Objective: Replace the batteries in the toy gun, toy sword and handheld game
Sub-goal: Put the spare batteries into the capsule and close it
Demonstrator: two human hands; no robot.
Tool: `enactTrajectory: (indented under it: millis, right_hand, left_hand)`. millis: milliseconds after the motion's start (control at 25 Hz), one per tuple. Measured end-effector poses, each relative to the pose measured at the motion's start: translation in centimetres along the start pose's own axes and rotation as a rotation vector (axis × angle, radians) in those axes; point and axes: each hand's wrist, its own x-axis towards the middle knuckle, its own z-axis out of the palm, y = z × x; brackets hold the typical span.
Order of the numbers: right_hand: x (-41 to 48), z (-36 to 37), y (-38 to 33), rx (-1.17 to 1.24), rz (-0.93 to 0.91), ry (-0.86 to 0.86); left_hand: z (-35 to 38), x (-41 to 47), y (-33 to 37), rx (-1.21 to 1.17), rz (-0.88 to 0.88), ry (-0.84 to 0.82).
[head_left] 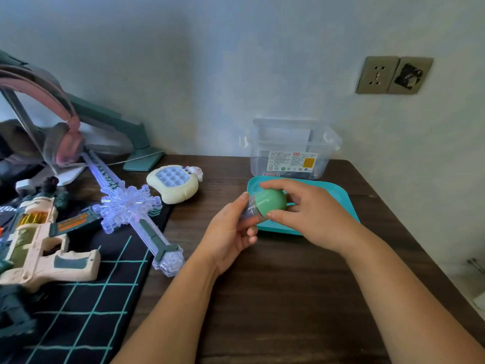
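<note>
while three toys [39,248] [131,214] [174,183] lie aside, two hands [228,232] [312,216] grip one green capsule [271,203].

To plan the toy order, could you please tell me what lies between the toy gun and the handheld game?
The toy sword lies there, its snowflake guard between the toy gun and handheld game; head view.

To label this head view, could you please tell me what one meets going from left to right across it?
Toy gun, toy sword, handheld game, left hand, green capsule, right hand, wall socket.
</note>
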Motion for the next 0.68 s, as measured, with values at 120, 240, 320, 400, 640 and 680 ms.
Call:
enactTrajectory:
  millis: [120,240,320,400,640,680]
  right_hand:
    - [0.8,0.3,-0.1,0.028,-0.028,-0.002]
    - [1.2,0.8,-0.2,0.042,-0.022,0.016]
    - [1.2,0.9,-0.2,0.067,-0.017,0.013]
    - [1.4,1.0,-0.4,0.076,-0.018,-0.001]
    - [3.7,0.8,-0.8,0.267,0.037,-0.097]
    - [4.4,0.8,-0.4,0.299,0.070,-0.043]
  left_hand:
    - [0.3,0.0,0.0,-0.062,0.019,0.035]
    - [0.7,-0.3,0.1,-0.132,0.027,0.064]
    - [0.8,-0.3,0.2,-0.174,0.018,0.073]
    - [0.7,-0.2,0.3,-0.209,0.016,0.075]
    - [0.1,0.3,0.7,-0.271,0.067,0.128]
    - [-0.2,0.5,0.8,-0.299,0.062,0.120]
